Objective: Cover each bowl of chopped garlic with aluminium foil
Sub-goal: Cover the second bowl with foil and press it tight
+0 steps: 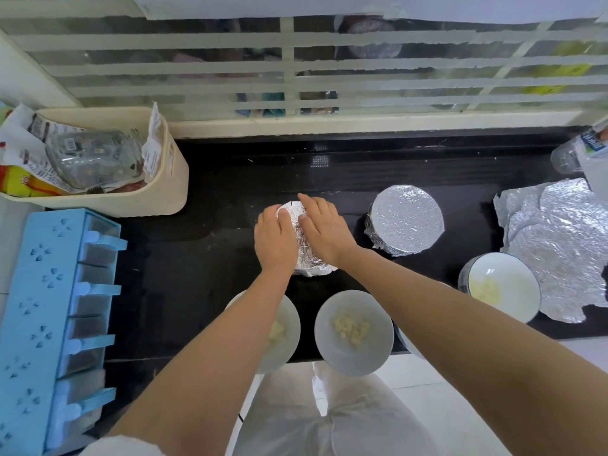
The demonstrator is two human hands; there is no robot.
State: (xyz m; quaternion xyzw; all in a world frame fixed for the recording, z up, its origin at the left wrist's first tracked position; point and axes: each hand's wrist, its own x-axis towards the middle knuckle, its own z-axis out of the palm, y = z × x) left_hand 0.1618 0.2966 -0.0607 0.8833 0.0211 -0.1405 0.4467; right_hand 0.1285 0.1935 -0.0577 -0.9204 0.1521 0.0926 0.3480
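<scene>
Both hands press foil down over a bowl in the middle of the black counter. My left hand lies flat on its left side and my right hand on its right side. To the right stands a second foil-covered bowl. Uncovered white bowls hold chopped garlic: one at the counter's front edge, one partly hidden under my left forearm, one at the right. Loose foil sheets lie at the far right.
A cream bin with wrappers and a glass jar stands at the back left. A blue spice rack runs along the left edge. A plastic bottle lies at the back right. Another bowl's rim shows under my right forearm.
</scene>
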